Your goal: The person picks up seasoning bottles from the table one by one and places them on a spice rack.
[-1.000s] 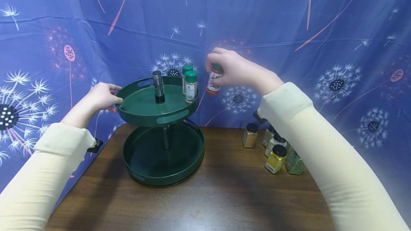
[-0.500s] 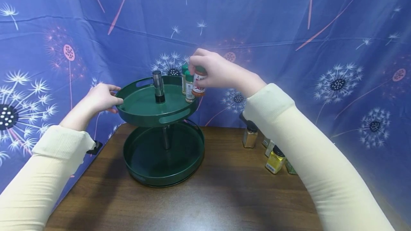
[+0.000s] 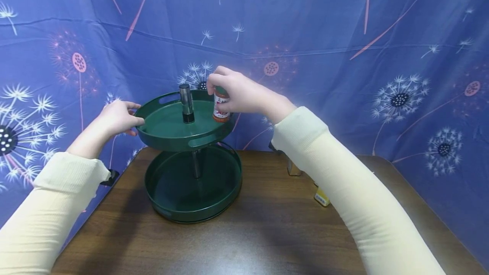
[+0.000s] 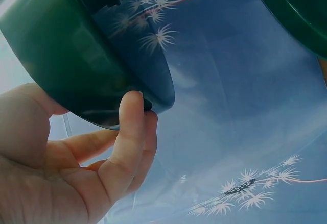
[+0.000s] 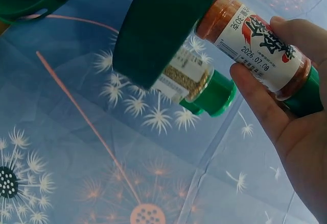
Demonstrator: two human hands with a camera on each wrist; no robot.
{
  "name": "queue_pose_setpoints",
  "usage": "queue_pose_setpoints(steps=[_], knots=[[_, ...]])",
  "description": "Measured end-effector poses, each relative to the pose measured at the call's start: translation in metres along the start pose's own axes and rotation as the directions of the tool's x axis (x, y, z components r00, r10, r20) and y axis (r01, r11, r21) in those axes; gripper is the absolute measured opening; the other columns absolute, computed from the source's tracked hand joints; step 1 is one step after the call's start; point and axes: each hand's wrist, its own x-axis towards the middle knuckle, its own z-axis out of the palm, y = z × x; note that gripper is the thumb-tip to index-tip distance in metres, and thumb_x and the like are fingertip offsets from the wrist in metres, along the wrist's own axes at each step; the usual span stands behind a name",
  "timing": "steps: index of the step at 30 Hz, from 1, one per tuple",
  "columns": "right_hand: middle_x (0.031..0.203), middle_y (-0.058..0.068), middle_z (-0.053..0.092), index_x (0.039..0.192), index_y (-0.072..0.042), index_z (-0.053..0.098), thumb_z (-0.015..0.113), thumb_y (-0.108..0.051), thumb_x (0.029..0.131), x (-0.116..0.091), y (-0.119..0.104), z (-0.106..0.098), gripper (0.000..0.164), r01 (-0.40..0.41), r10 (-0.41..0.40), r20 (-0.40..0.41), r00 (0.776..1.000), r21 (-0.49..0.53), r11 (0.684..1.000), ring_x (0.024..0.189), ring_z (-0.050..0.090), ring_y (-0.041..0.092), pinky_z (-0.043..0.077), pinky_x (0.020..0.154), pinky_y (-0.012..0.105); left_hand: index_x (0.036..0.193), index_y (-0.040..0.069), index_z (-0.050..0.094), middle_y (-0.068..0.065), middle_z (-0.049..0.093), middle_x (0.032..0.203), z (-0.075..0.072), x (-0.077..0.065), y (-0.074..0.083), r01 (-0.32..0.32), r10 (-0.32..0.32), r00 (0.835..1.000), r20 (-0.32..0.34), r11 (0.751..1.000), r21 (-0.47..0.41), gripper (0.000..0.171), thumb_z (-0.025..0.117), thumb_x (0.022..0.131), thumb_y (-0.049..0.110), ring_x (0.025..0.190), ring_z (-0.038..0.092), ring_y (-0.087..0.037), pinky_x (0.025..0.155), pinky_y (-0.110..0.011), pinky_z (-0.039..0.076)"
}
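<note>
At the left rim of the upper tray of a green two-tier turntable, my left hand grips the edge. In the left wrist view the thumb is on one side of the tray wall and the fingers on its underside. My right hand pinches a spice bottle with red powder and a green cap, held upright above the upper tray's right part. Behind that tray's wall in the right wrist view stands a green-capped spice bottle with tan contents; another green cap shows partly beside it.
A black-and-silver post rises from the upper tray. Below is the lower green tray, on a brown wooden table. A yellow jar and a tan jar are partly hidden by the right sleeve. A blue dandelion-print cloth hangs behind.
My right hand has carried the red spice bottle leftward and slightly down, from beside the upper tray to over it, now covering the green-capped bottles in the head view. The left hand stays put.
</note>
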Motion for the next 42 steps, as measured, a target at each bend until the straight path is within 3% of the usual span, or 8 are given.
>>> queue_pose_setpoints(steps=[5, 15, 22, 26, 35, 42], knots=[[0.105, 0.000, 0.040, 0.098, -0.014, 0.049, 0.067, -0.015, 0.076, 0.004, -0.001, 0.007, 0.028, -0.011, 0.011, 0.030, 0.999, -0.014, 1.000, 0.089, 0.043, 0.014, 0.044, 0.070, 0.025, 0.137, -0.006, 0.024, -0.036, 0.040, 0.124, 0.001, 0.000, 0.000, 0.002, -0.001, 1.000, -0.004, 0.999, 0.033, 0.065, 0.052, 0.085, 0.019, 0.061, 0.065, -0.017, 0.091, -0.056, 0.040], [0.103, 0.002, 0.041, 0.099, -0.012, 0.047, 0.068, -0.014, 0.075, 0.007, 0.004, 0.021, 0.031, -0.032, 0.034, 0.077, 0.996, -0.018, 0.999, 0.074, 0.042, 0.014, 0.040, 0.066, 0.026, 0.136, -0.007, 0.026, -0.036, 0.041, 0.123, 0.001, 0.001, 0.000, -0.004, 0.006, 1.000, -0.023, 0.998, 0.069, 0.065, 0.053, 0.083, 0.021, 0.059, 0.065, -0.018, 0.094, -0.057, 0.036], [0.106, 0.001, 0.040, 0.103, -0.016, 0.046, 0.068, -0.019, 0.077, 0.008, 0.006, 0.028, 0.034, -0.064, 0.065, 0.103, 0.993, -0.017, 0.998, 0.073, 0.043, 0.014, 0.041, 0.067, 0.027, 0.135, -0.007, 0.027, -0.036, 0.041, 0.122, 0.001, 0.000, 0.000, -0.010, 0.013, 1.000, -0.029, 0.997, 0.071, 0.065, 0.053, 0.083, 0.021, 0.059, 0.065, -0.018, 0.096, -0.058, 0.032], [0.111, 0.002, 0.041, 0.106, -0.017, 0.045, 0.067, -0.021, 0.078, 0.008, 0.010, 0.031, 0.036, -0.083, 0.084, 0.102, 0.991, -0.017, 0.996, 0.076, 0.043, 0.014, 0.042, 0.070, 0.027, 0.136, -0.006, 0.026, -0.036, 0.041, 0.123, 0.001, -0.001, 0.000, -0.007, 0.009, 1.000, -0.022, 0.997, 0.072, 0.065, 0.053, 0.083, 0.022, 0.060, 0.065, -0.018, 0.098, -0.059, 0.029], [0.112, 0.000, 0.042, 0.110, -0.020, 0.046, 0.067, -0.026, 0.078, 0.006, 0.011, 0.031, 0.039, -0.089, 0.093, 0.088, 0.992, -0.047, 0.995, 0.078, 0.044, 0.014, 0.043, 0.069, 0.028, 0.137, -0.006, 0.025, -0.036, 0.041, 0.122, 0.001, -0.001, 0.001, -0.002, 0.003, 1.000, -0.019, 0.998, 0.067, 0.066, 0.053, 0.084, 0.022, 0.060, 0.065, -0.018, 0.092, -0.057, 0.038], [0.114, 0.000, 0.044, 0.112, -0.023, 0.048, 0.066, -0.025, 0.078, 0.001, 0.012, 0.024, 0.039, -0.095, 0.098, 0.059, 0.993, -0.055, 0.994, 0.078, 0.046, 0.013, 0.043, 0.068, 0.028, 0.137, -0.006, 0.024, -0.035, 0.041, 0.123, 0.001, -0.001, 0.000, 0.001, 0.000, 1.000, -0.017, 0.998, 0.070, 0.067, 0.053, 0.084, 0.024, 0.061, 0.065, -0.018, 0.098, -0.060, 0.028]])
